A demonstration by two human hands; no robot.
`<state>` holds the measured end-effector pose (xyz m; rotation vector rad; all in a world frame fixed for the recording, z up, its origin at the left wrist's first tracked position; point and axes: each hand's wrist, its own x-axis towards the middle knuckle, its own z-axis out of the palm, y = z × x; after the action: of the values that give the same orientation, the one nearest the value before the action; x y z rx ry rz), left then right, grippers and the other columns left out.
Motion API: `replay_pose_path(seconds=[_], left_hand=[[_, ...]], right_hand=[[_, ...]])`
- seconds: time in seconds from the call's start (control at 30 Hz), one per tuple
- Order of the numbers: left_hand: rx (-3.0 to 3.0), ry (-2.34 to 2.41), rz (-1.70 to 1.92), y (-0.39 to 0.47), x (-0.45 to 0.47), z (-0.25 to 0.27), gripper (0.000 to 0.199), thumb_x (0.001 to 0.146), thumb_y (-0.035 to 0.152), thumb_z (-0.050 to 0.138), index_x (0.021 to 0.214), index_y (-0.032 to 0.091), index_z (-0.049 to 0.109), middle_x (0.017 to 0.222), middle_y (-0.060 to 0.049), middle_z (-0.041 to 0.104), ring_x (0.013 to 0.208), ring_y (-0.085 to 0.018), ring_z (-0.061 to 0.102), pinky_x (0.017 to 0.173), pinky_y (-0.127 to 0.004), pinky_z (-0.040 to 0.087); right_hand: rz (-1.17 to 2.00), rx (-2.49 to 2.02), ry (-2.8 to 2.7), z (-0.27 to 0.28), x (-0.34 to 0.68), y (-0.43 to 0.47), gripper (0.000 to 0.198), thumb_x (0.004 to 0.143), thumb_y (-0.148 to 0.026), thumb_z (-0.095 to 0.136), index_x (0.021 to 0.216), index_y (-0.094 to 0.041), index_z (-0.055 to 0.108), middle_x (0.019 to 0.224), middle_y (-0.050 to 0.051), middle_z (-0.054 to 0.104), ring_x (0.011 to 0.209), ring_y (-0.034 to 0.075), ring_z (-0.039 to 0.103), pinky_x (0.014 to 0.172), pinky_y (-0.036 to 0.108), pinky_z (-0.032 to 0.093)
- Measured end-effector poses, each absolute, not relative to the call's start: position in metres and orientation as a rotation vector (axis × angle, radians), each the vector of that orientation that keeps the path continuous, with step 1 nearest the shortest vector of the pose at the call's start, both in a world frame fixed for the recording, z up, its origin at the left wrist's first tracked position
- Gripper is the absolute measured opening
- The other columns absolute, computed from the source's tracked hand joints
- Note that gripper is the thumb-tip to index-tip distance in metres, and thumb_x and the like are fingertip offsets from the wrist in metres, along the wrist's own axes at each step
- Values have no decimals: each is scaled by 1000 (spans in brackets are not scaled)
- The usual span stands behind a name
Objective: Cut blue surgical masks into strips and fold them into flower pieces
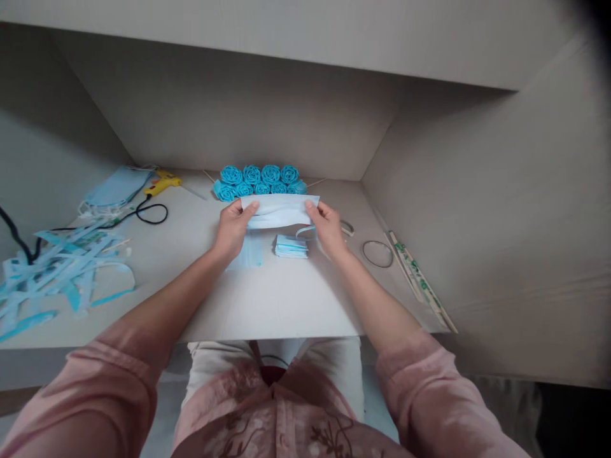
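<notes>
A pale blue and white face mask [279, 212] is stretched flat and level between my hands, above the table. My left hand [233, 226] pinches its left end, thumb on top. The right end is gripped the same way by my right hand [327, 222]. Just below the mask lies a small stack of folded mask pieces [291, 247]. A flat light blue sheet [245, 251] rests near my left wrist. Behind the mask sit two rows of blue rolled rosettes [260, 180], partly covered by it. A grey looped object [347, 228] shows beside my right hand, mostly hidden.
At the back left are a pile of masks [119, 187] and a yellow glue gun [162, 182] with a black cord. Cut blue and white strips [71, 264] cover the left side. A thin ring [377, 253] and green-marked sticks [420, 277] lie right, beside the side panel [501, 222].
</notes>
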<state>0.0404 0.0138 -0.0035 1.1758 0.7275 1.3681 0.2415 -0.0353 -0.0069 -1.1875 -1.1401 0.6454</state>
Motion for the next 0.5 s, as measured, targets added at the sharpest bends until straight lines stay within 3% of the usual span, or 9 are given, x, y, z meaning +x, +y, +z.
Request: replay_pose_path(seconds=[0.17,0.37,0.5], left_hand=[[1225,694,1375,13,39,-2,30,76,44,73,86,16,69,80,-3,69,78,-17,64,72,-27,48],[1387,850,1504,13,35,-1,33,85,48,64,71,18,61,63,3,48,62,-11,45,58,-22,37],[1537,934,1584,12,32,-1,39,90,49,57,66,18,52,61,3,37,60,-11,35,57,-23,31]], right_hand=[[385,-1325,-1254,-2,250,-37,50,83,-60,57,59,-21,35,59,-5,27,59,10,27,55,25,23],[330,-1308,-1309,4,244,-43,45,87,-55,53,63,-21,35,62,-4,28,61,10,29,57,26,24],[354,-1281,-1320,2,239,-43,49,87,-57,51,62,-21,30,63,-4,25,60,10,26,57,26,23]])
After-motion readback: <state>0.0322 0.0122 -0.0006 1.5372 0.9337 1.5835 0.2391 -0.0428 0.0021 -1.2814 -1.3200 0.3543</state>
